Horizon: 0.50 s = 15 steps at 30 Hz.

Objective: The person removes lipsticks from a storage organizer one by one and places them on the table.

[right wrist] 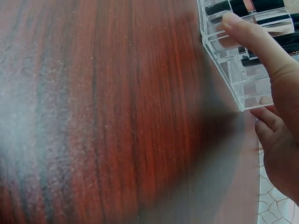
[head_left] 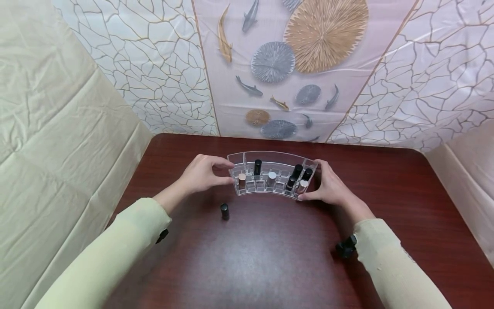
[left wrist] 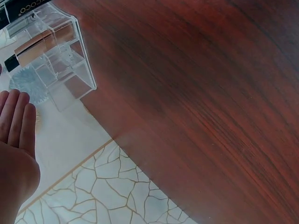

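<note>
A clear tiered lipstick organizer with a curved front stands at the back of the table. At its right end my right hand grips it, thumb at the front and fingers behind. My left hand has its fingers extended, with thumb and fingertips right at the left end wall. In the organizer sit a copper-coloured tube, a silver-topped tube, a black tube and several tubes at the right, among them a pale-capped one. A black lipstick tube stands apart on the table, below the left hand.
The dark red wood-grain table meets a patterned cloth hanging behind it. Cream cloth hangs along the left side. A black wrist device shows at the right sleeve.
</note>
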Tool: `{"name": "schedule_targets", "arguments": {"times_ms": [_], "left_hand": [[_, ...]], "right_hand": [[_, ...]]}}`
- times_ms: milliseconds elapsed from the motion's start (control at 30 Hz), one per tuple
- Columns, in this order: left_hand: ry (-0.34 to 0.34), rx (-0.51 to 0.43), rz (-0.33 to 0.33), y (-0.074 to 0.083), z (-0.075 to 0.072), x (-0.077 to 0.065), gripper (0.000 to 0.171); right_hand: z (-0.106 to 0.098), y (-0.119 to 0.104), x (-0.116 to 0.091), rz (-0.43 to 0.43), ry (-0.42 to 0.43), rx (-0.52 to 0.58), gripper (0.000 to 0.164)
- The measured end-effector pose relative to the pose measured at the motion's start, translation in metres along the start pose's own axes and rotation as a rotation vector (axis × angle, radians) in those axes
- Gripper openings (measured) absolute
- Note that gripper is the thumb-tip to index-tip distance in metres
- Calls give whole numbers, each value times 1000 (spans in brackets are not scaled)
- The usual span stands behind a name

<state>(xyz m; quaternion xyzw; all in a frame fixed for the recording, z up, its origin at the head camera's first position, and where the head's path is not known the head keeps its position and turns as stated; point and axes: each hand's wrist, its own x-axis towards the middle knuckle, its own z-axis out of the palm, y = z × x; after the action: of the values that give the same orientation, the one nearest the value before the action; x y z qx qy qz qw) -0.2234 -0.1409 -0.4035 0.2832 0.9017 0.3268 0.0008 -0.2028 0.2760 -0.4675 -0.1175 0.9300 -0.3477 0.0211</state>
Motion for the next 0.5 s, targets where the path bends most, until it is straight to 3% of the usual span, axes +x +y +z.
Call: {"name": "schedule_targets", "arguments": {"times_ms": [500], "left_hand": [[-54, -34, -30, -2, 9, 14, 45]], "right_hand": [[0, 1, 7, -3, -9, -6, 127]]}}
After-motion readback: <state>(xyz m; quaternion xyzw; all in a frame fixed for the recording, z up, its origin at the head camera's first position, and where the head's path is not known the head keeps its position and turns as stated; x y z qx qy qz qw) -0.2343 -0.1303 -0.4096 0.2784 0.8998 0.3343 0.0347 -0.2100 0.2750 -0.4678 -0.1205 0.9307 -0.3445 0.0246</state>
